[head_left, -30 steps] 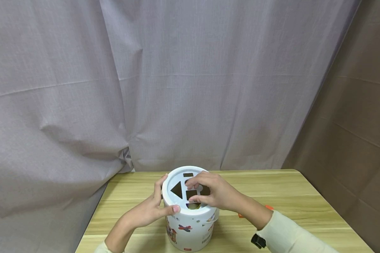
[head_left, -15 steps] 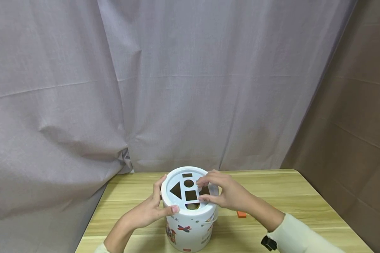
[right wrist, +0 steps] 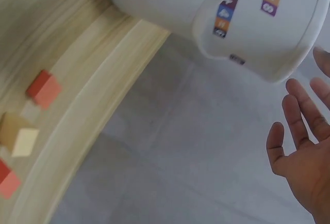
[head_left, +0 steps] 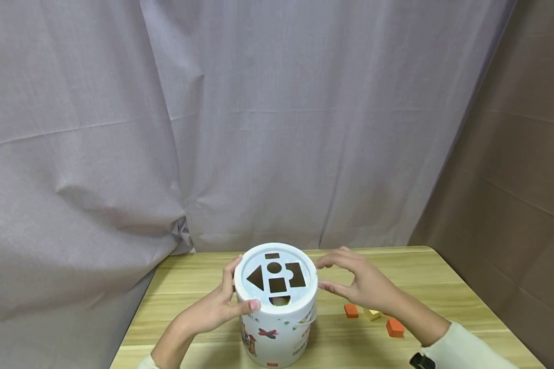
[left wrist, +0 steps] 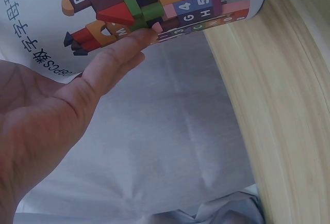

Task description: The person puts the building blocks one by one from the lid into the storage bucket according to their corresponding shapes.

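Plainly, we begin at the left hand (head_left: 217, 305), which grips the white bucket (head_left: 283, 346) with its thumb over the near rim and its fingers along the outer wall. The bucket stands upright on the wooden table (head_left: 189, 277), between the two hands, and its lid (head_left: 300, 294) has several cut-outs: a triangle nearest the left hand, then a small rectangle, circle, square and arch, with a notched shape nearest the right. We judge the bucket to be thin, stiff plastic, light for its bulk and rather slick on the printed side, so the rim, where the left hand has it, looks like the surest hold. The handle (head_left: 309, 321) droops below the right hand's side of the rim and would probably suit lifting.

Next comes the right hand (head_left: 357, 279), loosely curved, with nothing visible between thumb and fingers. Its tips lie just beside the rim (we cannot tell whether one touches). Below that hand and its forearm we find an orange block (head_left: 351, 310), a yellow block (head_left: 372, 313) and a second orange block (head_left: 395, 328); they look light, hard and sturdy, best pinched across opposite flat faces.
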{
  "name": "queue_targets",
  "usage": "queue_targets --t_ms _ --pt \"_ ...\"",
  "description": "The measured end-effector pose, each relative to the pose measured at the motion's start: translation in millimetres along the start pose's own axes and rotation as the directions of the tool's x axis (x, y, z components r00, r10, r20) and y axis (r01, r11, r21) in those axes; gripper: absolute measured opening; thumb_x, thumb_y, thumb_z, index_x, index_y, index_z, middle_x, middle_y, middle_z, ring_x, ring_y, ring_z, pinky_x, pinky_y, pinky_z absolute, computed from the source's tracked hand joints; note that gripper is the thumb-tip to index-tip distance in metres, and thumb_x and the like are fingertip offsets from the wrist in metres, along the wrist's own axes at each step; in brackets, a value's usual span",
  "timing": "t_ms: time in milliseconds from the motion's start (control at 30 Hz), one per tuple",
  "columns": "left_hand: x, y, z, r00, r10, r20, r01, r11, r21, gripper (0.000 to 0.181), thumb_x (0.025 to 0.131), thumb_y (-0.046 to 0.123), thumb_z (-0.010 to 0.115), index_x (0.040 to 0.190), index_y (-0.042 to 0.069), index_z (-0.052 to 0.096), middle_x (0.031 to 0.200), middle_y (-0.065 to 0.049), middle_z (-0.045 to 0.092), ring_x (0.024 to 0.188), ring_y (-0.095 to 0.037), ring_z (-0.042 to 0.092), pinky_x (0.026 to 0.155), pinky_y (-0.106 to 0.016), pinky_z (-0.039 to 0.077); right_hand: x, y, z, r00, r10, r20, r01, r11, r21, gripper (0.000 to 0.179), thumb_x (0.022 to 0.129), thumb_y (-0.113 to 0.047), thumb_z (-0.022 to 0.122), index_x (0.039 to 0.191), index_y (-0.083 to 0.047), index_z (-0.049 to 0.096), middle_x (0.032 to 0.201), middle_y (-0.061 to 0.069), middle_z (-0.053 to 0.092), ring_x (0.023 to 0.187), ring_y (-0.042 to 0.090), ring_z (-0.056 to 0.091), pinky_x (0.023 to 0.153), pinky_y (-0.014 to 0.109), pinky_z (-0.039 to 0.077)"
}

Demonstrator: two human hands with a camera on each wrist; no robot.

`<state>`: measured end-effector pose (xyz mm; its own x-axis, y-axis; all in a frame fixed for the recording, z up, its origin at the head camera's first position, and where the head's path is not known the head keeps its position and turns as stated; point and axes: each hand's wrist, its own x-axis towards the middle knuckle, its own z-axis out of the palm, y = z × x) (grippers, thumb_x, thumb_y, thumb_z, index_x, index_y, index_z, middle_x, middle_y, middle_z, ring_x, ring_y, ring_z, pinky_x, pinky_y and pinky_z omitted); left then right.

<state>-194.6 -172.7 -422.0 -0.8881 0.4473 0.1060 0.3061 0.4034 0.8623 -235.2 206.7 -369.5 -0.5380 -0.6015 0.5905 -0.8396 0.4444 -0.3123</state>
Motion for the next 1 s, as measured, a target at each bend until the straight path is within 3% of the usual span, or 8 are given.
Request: queue_targets --t_ms 200,267,500,767,1000 --pt "-0.9 -0.9 0.2 1.000 -0.004 -0.003 0.004 1.000 0.001 0.118 0.101 0.043 0.082 0.174 0.025 -0.009 0.185 -0.024 -0.008 0.170 -0.052 0.010 0.133 -0.077 0.018 -20.5 13 -8 1.000 0.019 -0.007 -0.020 0.999 -0.036 0.042 0.088 -0.015 0.095 0.123 -0.029 0.077 0.118 -0.015 0.078 0.106 0.012 0.072 0.100 0.027 0.059" --pt "-1.3 -0.6 -0.1 1.000 -0.003 -0.002 0.003 1.000 -0.001 0.118 0.101 0.043 0.082 0.174 0.024 -0.009 0.185 -0.025 -0.008 0.170 -0.052 0.010 0.133 -0.078 0.018 -27.0 17 -9 1.000 0.000 -0.015 -0.001 0.999 -0.042 0.044 0.086 -0.012 0.096 0.122 -0.028 0.077 0.118 -0.014 0.078 0.104 0.013 0.071 0.092 0.028 0.061" --pt "-0.9 0.1 -0.9 1.000 0.007 -0.001 -0.007 1.000 -0.008 0.116 0.101 0.042 0.082 0.173 0.026 -0.008 0.185 -0.025 -0.005 0.170 -0.051 0.011 0.133 -0.078 0.018 -50.0 33 -8 0.999 -0.037 -0.035 0.035 0.996 -0.078 0.052 0.078 -0.005 0.099 0.121 -0.026 0.077 0.115 -0.013 0.078 0.099 0.008 0.068 0.087 0.021 0.058" --pt "-1.1 -0.2 -1.4 1.000 0.000 0.002 0.000 1.000 -0.006 0.116 0.101 0.042 0.082 0.174 0.026 -0.008 0.185 -0.024 -0.008 0.170 -0.052 0.009 0.133 -0.078 0.018 -77.1 51 -4 0.998 0.059 -0.018 -0.061 0.990 -0.124 0.050 0.078 -0.006 0.100 0.118 -0.026 0.078 0.109 -0.017 0.076 0.097 0.004 0.067 0.082 0.023 0.059" --pt "-2.0 -1.2 -1.4 1.000 0.009 0.000 -0.009 1.000 -0.007 0.117 0.101 0.042 0.081 0.174 0.025 -0.009 0.185 -0.026 -0.003 0.170 -0.052 0.012 0.133 -0.078 0.019 -96.9 66 -3 0.994 0.103 0.018 -0.100 0.987 -0.127 0.045 0.077 -0.004 0.099 0.112 -0.023 0.079 0.107 -0.011 0.077 0.097 0.006 0.069 0.080 0.024 0.060"
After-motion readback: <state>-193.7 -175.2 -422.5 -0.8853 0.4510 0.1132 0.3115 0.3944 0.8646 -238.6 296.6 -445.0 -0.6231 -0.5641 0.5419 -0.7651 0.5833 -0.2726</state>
